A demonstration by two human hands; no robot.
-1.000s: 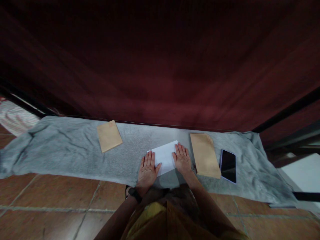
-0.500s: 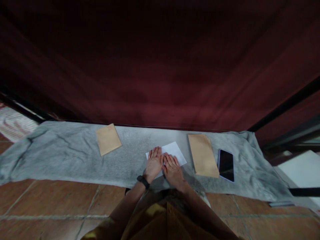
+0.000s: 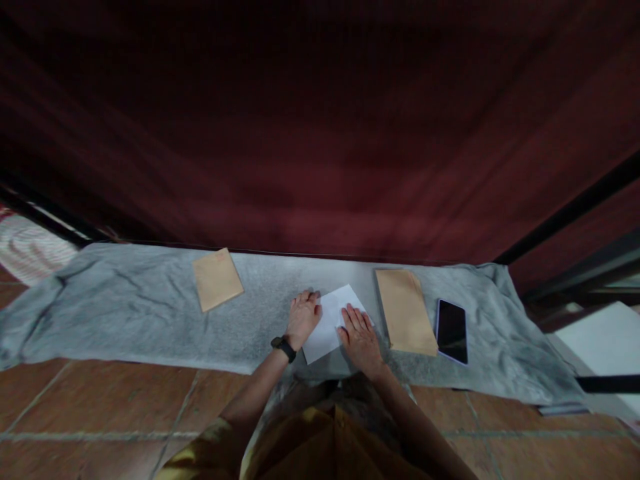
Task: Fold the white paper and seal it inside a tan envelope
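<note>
A white sheet of paper (image 3: 325, 333) lies at a slant on the grey cloth (image 3: 265, 280) in front of me. My left hand (image 3: 303, 319) rests over its left edge, fingers stretched out, with a dark watch (image 3: 284, 347) on the wrist. Flat on the paper's right side is my right hand (image 3: 360, 337), its fingers extended. Neither hand grips anything. The paper's left edge and lower right part are partly covered by the hands. Whether it is folded I cannot tell for sure.
Brown envelopes lie on both sides: one (image 3: 218, 279) to the left, and what looks like a stack (image 3: 407, 312) to the right. Beside the stack is a phone (image 3: 452, 331) with a dark screen. A dark red surface (image 3: 320, 167) rises behind the cloth.
My hands have moved apart from the paper's middle, the left one to the left and the right one to the right. More of the white paper shows between them.
</note>
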